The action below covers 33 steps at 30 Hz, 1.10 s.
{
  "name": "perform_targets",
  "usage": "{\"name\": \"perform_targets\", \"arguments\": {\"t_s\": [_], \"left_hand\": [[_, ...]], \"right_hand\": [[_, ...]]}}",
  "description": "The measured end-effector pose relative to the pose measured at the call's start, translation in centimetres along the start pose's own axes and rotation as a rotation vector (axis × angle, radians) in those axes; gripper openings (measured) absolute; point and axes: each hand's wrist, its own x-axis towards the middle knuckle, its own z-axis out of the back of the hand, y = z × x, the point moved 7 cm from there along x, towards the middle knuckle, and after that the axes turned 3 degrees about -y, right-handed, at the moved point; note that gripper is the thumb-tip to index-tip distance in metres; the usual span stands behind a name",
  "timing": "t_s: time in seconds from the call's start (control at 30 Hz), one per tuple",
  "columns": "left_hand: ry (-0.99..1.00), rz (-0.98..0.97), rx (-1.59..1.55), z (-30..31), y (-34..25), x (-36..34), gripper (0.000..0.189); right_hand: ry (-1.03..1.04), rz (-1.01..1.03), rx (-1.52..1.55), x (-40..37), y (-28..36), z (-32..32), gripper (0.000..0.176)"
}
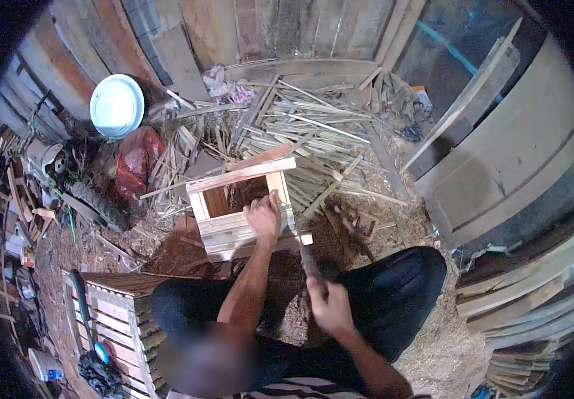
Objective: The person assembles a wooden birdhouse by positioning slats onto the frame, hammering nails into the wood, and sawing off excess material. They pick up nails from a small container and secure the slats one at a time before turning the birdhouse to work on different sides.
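A small box of light wooden slats (224,233) stands tilted before my knees, with an opening in its upper part. My left hand (262,216) presses on the box near the opening, one finger stretched toward its right upright. In my right hand (330,306) is the handle of a saw (308,258), whose thin blade points up along the right side of the box. The blade lies by a slat end that sticks out at the lower right corner. Where the teeth meet the wood is too small to tell.
Behind the box lies a heap of thin wood strips (300,133). A white basin (117,106) and a red bag (139,159) are at the upper left. A slatted crate (111,319) stands at my left, stacked boards (526,292) at the right.
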Motion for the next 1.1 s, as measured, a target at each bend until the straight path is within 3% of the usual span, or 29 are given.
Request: {"name": "perform_targets", "arguments": {"t_s": [0.07,0.13,0.23,0.37,0.4,0.47,0.5,0.53,0.57,0.7,0.77,0.83,0.87,0.9,0.97,1.03,1.1], "left_hand": [[-0.012,-0.041,0.041,-0.1,-1.6,0.3,0.032],[-0.028,-0.065,-0.018,0.9,-0.5,-1.8,0.034],[-0.165,-0.115,-0.017,-0.3,-0.8,1.5,0.036],[0.082,-0.163,0.004,-1.8,0.9,4.8,0.032],[0.171,-0.195,0.060,-1.9,0.7,4.9,0.036],[0.164,-0.205,0.071,-2.8,1.6,4.0,0.041],[0.169,-0.216,0.082,-3.0,2.0,3.6,0.048],[0.203,-0.181,0.039,-3.2,2.1,2.9,0.054],[0.104,-0.219,0.021,-2.6,1.8,2.1,0.056],[0.116,-0.205,0.144,-0.8,0.3,-1.3,0.057],[0.133,-0.263,0.191,-0.6,-0.8,-3.0,0.057],[0.154,-0.300,0.096,-0.2,-3.1,-4.6,0.049],[0.156,-0.303,0.095,-0.1,-4.0,-5.0,0.049],[0.280,-0.413,0.007,-0.5,-5.8,-5.7,0.042],[0.435,-0.542,-0.091,-0.7,-8.7,-8.0,0.036],[0.280,-0.594,-0.187,0.7,-11.5,-9.3,0.028],[0.301,-0.630,-0.192,0.3,-13.0,-10.4,0.027]], "right_hand": [[-0.140,0.183,0.065,0.7,1.6,1.0,0.042],[-0.090,0.026,0.003,4.3,-1.9,-1.9,0.049],[-0.032,-0.085,0.133,8.7,0.6,-0.4,0.055],[0.030,0.002,0.026,11.6,3.1,4.1,0.056],[-0.010,0.101,-0.076,12.8,4.0,5.8,0.055],[-0.002,0.198,-0.165,13.6,6.1,8.4,0.052],[-0.037,0.344,-0.156,14.0,6.7,9.3,0.050],[-0.021,0.338,-0.283,14.8,6.6,9.9,0.049],[-0.004,0.328,-0.410,15.4,6.2,10.2,0.047],[-0.083,0.214,-0.597,19.5,0.4,9.4,0.046],[-0.101,0.042,-0.174,22.7,-4.2,8.2,0.045],[-0.216,0.015,-0.102,21.5,-3.7,8.7,0.045],[-0.276,0.043,-0.247,19.4,-1.9,9.5,0.043],[-0.338,0.064,-0.389,17.5,-0.5,9.9,0.042],[-0.394,0.106,-0.429,18.4,-4.4,9.1,0.041],[-0.111,0.186,-0.406,23.0,-11.2,5.6,0.036],[-0.140,0.046,-0.391,24.7,-14.6,6.3,0.033]]}}
